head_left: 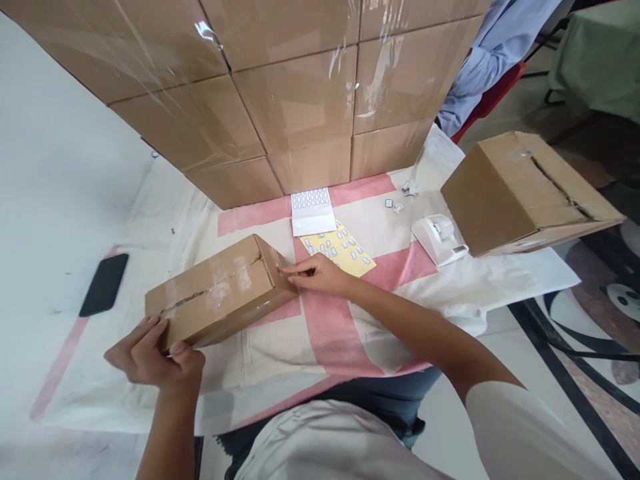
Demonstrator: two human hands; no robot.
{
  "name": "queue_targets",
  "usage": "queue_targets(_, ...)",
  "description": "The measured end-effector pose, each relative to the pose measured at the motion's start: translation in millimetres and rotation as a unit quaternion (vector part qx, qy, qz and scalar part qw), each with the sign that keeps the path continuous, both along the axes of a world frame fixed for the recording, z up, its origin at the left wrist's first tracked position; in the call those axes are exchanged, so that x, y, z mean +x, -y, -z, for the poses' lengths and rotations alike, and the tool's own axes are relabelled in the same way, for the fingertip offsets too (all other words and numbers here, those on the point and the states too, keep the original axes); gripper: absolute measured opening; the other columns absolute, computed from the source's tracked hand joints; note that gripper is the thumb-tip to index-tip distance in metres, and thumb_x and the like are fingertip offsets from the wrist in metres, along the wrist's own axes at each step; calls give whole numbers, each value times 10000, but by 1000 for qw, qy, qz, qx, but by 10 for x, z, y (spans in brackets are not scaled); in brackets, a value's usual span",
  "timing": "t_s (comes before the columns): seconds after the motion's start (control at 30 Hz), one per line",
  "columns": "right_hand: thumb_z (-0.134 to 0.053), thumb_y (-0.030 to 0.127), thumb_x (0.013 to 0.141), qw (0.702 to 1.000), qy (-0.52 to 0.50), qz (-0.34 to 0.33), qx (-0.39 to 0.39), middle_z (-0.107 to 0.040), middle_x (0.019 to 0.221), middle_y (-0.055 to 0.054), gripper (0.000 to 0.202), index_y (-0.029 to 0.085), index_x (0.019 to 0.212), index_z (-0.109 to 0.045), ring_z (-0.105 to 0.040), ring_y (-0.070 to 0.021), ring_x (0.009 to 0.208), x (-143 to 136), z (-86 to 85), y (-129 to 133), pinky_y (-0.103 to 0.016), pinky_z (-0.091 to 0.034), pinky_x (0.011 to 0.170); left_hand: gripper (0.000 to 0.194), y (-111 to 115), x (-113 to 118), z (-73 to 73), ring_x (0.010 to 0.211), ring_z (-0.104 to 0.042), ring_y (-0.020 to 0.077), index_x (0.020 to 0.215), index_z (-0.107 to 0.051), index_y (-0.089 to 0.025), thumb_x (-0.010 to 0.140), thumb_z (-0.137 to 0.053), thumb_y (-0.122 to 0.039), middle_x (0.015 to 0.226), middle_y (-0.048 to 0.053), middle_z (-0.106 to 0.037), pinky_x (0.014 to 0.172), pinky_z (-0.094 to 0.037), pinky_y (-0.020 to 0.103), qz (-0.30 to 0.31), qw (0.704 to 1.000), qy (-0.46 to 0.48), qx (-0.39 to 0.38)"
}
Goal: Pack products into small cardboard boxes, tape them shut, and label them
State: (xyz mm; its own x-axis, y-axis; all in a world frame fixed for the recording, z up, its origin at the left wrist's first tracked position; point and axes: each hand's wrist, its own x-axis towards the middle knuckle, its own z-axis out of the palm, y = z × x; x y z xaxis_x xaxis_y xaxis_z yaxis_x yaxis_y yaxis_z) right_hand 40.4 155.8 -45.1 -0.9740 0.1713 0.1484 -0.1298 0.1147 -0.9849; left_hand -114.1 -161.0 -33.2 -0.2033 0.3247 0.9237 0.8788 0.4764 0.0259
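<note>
A small taped cardboard box lies on a white and pink cloth in front of me. My left hand grips its near left end, fingers curled over the edge. My right hand presses flat fingertips against the box's right end face. Just beyond my right hand lies a yellow sheet of small blue-edged stickers, and behind it a white sticker sheet.
A wall of stacked, wrapped cartons fills the back. A white label dispenser and a larger open carton sit to the right. A black phone lies at left. Loose stickers lie near the cartons. A person's blue sleeve shows at top right.
</note>
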Motion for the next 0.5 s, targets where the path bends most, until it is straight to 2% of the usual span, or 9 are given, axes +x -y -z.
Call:
queue_targets(0.07,-667,430,935,1000,-8,1,21,-742,857,-46,502,153,1350,-723,-480,-117,617,9,-9,-69,-254,-382,602,384,-2,-20,42,1016,-666,384,1160,-678,-184,914,-496,-416,1017,213,-710,857,-523,580,-8,1000,8,6)
queue_targets(0.13,-693,498,917,998,-51,1,47,-731,1167,-111,721,174,1542,-538,-604,-173,838,3,-65,-138,-286,-468,739,352,-6,-42,83,994,-689,385,1091,-686,-206,850,-535,-414,1001,200,-732,864,-533,582,-17,999,25,25)
queue_targets(0.17,-726,534,890,995,-74,-12,68,-642,1388,-147,863,205,1622,-409,-621,-222,1056,-9,-116,-155,-323,-491,867,340,-14,-54,98,983,-702,385,1062,-690,-227,826,-534,-414,985,183,-744,868,-541,584,-19,998,37,41)
queue_targets(0.23,-808,586,809,986,-97,-58,127,-305,1693,-160,1146,257,1696,-162,-392,-304,1465,-51,-254,-124,-402,-403,1119,332,-43,-80,115,982,-725,382,1031,-702,-281,814,-489,-415,965,140,-763,886,-557,589,-13,995,62,82)
queue_targets(0.27,-839,592,776,980,-97,-79,155,-169,1742,-151,1245,260,1703,-78,-247,-319,1557,-79,-328,-74,-417,-339,1187,339,-64,-95,117,999,-732,379,1020,-710,-313,820,-454,-411,968,115,-771,901,-564,589,-7,991,77,105)
queue_targets(0.3,-861,584,753,975,-93,-96,178,-105,1753,-152,1312,250,1704,-21,-169,-324,1589,-105,-398,-8,-417,-305,1217,351,-90,-112,118,1021,-736,372,1005,-718,-348,825,-421,-405,973,89,-778,917,-569,584,-1,988,97,123)
queue_targets(0.33,-872,568,744,971,-89,-104,194,-106,1749,-161,1350,241,1701,22,-167,-320,1591,-123,-457,65,-408,-305,1222,366,-120,-128,119,1037,-739,362,988,-723,-382,824,-397,-402,979,61,-783,935,-572,577,5,984,119,135)
queue_targets(0.4,-875,529,749,969,-79,-85,219,-221,1705,-159,1331,262,1701,15,-272,-300,1550,-87,-534,200,-395,-341,1210,391,-188,-157,128,1097,-725,358,1008,-711,-446,797,-382,-424,1056,15,-782,983,-557,585,15,977,149,153)
queue_targets(0.5,-893,507,708,961,-68,24,265,-352,1600,-123,1170,316,1668,-251,-368,-300,1488,334,-549,306,-414,-379,1200,556,-274,-169,153,1275,-635,370,1272,-555,-558,739,-430,-462,1430,-56,-632,955,-564,607,29,963,229,142)
